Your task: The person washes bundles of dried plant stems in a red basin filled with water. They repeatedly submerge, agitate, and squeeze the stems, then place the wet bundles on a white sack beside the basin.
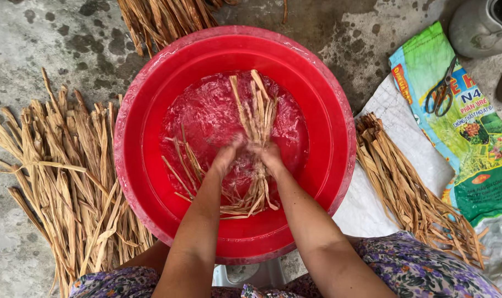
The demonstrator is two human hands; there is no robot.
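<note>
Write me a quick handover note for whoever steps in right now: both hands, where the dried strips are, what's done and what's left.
Left hand and right hand: both in the water of the red basin, gripping a bunch of strips.
Dry strips: big pile left of the basin, more at the top.
Darker strips lie on the white sack to the right; scissors on the printed bag.
Done: one bunch wetted. Left: probably the dry piles.

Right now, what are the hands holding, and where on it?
Both left hand and right hand grip the wet straw bundle around its middle, underwater in the red basin.
</note>
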